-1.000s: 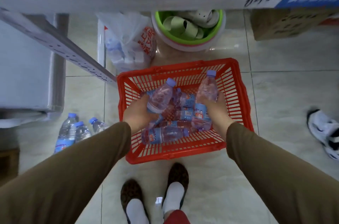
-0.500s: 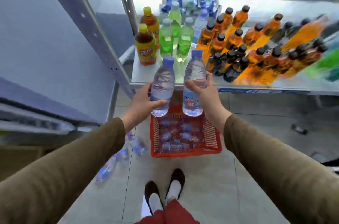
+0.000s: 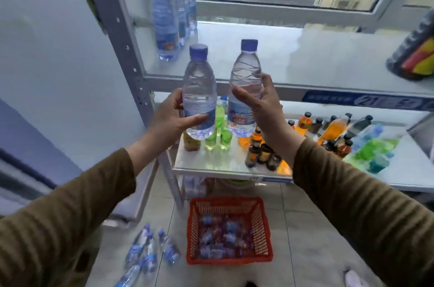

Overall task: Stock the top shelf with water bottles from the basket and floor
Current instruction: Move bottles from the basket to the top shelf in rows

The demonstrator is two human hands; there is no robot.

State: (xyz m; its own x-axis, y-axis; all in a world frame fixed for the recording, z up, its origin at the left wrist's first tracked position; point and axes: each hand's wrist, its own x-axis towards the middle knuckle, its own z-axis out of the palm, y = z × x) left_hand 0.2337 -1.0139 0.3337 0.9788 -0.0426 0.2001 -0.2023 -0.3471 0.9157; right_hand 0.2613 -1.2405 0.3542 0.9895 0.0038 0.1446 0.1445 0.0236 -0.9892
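Centrally in the frame, 2 clear plastic water bottles with blue screw caps are held upright, level with the front edge of the pale grey metal top shelf [image 3: 305, 51]. The left hand [image 3: 169, 120] wraps thumb and fingers round the lower, labelled part of the left bottle [image 3: 199, 91]; the right hand [image 3: 260, 108] grips the right bottle [image 3: 245, 84] at mid-body, fingers curled behind it and thumb in front. Both bottles look full, so each is judged moderately heavy for its size. The thin ribbed walls probably give under a hard squeeze, and the smooth plastic may slip if damp. The firmest hold is likely the labelled waist or just below the shoulder, as taken now; the cap is a poor handle. They should survive a knock but, being tall and narrow, would tip if set down off-square.

At upper left of the frame, a row of at least 3 similar blue-capped bottles [image 3: 164, 16] already stands on the top shelf beside the upright post; the rest of the shelf surface toward the right is mostly bare. At lower centre, the red plastic lattice basket [image 3: 265, 228] sits on the tiled floor and contains many more bottles lying in a heap, their count unclear through blur. To its left, several loose bottles [image 3: 150, 253] lie on the floor. The lower shelf [image 3: 211, 164] carries orange, green and dark drink bottles.
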